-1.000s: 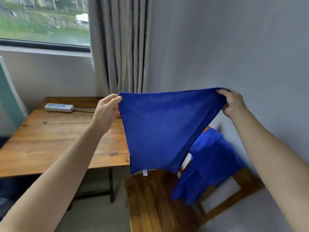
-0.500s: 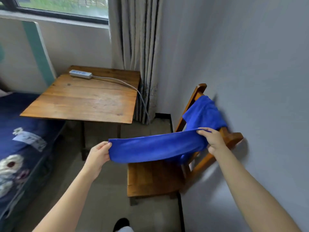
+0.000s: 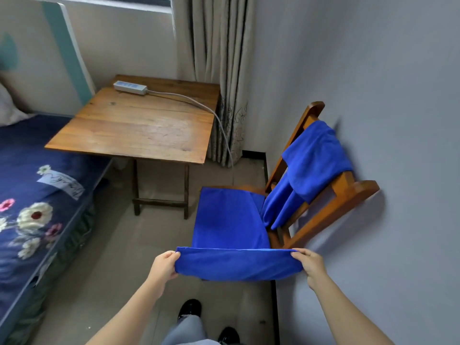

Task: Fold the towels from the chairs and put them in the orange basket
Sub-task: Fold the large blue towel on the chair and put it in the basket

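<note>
At six o'clock, left hand and right hand pinch blue towel spread on chair; second towel, two o'clock.

the chair stands on the right with its backrest against the wall and its seat toward the left. a towel lies spread over the seat. its near edge is held up past the seat's near side, with the left hand pinching one corner and the right hand the other. a second towel is draped over the backrest, behind and right of the first. the bench stands farther back and left of the chair, just beside the bed along the left side. a power strip lies near the bench's far edge. its cable runs right across the top and drops off in front of the curtain in the corner.
</note>
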Tool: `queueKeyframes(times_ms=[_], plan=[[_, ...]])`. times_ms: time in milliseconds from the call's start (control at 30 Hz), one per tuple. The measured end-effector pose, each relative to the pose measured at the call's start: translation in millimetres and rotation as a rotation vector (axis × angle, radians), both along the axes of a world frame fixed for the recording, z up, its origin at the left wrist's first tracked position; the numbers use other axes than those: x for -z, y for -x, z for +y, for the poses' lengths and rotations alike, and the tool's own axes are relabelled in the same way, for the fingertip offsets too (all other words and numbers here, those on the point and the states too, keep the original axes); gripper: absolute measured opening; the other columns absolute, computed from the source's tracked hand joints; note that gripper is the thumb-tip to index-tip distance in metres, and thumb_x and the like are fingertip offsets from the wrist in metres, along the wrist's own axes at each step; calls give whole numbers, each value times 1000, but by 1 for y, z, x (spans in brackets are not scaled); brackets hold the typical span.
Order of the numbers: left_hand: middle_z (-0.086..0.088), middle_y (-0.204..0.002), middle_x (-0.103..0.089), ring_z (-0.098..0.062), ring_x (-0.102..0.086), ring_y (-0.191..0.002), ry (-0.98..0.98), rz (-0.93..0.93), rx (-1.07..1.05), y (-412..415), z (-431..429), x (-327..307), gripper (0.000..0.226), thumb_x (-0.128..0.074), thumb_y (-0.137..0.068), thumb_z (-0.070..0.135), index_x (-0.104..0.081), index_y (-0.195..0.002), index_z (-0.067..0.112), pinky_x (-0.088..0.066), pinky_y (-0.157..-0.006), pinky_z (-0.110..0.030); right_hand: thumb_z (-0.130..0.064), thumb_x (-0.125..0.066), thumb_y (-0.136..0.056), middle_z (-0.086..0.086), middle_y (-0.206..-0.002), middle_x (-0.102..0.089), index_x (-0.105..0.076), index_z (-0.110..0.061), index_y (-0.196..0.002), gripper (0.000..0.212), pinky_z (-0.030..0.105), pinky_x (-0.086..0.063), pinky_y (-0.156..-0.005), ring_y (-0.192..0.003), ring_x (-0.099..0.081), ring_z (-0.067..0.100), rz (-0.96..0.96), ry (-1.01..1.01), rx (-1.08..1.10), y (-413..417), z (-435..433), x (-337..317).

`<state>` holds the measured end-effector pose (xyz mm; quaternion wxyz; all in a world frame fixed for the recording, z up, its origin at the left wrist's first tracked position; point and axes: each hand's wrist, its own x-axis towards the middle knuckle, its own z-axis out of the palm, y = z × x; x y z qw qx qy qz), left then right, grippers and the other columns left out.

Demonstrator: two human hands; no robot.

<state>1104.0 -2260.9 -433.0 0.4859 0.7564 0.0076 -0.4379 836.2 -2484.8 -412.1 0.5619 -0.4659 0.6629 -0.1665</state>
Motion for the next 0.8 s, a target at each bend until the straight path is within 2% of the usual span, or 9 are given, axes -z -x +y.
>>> queueKeyframes(times_ms=[100, 167, 267, 333, 433, 567, 700, 800], plan=[[-8, -73, -48, -22, -45, -69, -29, -11, -24, 2, 6, 12, 21, -46, -93, 10, -55, -74, 8, -39, -59, -27, 0, -59, -87, 15, -99, -63, -65, -8, -80, 13, 28, -47, -66, -96, -55, 28, 0, -38, 3, 3, 5, 11], [-9, -73, -46, -21, -40, -70, -44, -74, -51, 3, 11, 17, 20, -47, -93, 10, -55, -75, 6, -35, -60, -29, 0, -59, -87, 14, -99, -63, -66, -6, -83, 10, 28, -47, -69, -97, -55, 27, 14, -49, -18, 4, 10, 15], [-10, -75, -42, -20, -34, -74, -53, -199, -71, 2, 16, 19, 18, -45, -93, 9, -52, -77, 5, -26, -59, -30, 1, -59, -87, 11, -93, -63, -67, -3, -91, 10, 21, -45, -62, -91, -55, 24, 12, -46, -69, -3, 14, 18], [-10, -73, -39, -20, -33, -71, -35, -269, -92, -3, 15, 18, 23, -44, -93, 7, -51, -75, -6, -24, -57, -30, 2, -59, -87, 10, -88, -63, -66, -3, -88, 9, 20, -44, -60, -85, -55, 22, 1, -51, -86, -12, 15, 20], [-10, -72, -41, -20, -33, -69, -15, -355, -121, -18, 7, 16, 25, -43, -94, 7, -50, -79, -12, -25, -57, -30, -2, -60, -86, 9, -84, -62, -65, -7, -83, 7, 21, -45, -61, -85, -56, 23, 11, -63, -102, -32, 12, 33], [-6, -71, -49, -18, -40, -66, -26, -454, -117, -39, 1, 14, 22, -43, -96, 9, -56, -83, -3, -31, -59, -26, -3, -60, -87, 5, -80, -61, -63, -8, -83, 6, 23, -46, -63, -81, -56, 20, 36, -85, -135, -56, 6, 41], [-6, -73, -54, -21, -45, -71, -138, -412, -25, -67, 5, 35, 20, -44, -96, 12, -58, -82, 5, -34, -62, -24, -2, -60, -86, 5, -66, -55, -56, -6, -71, 16, 19, -42, -52, -63, -52, 17, 160, -158, -236, -76, -1, 55], [-6, -70, -53, -24, -43, -69, -203, -324, 78, -83, -3, 50, 22, -46, -95, 13, -57, -78, 5, -32, -60, -27, -1, -60, -86, 8, -65, -53, -53, -6, -67, 20, 23, -40, -51, -70, -52, 25, 264, -200, -254, -85, -9, 62]])
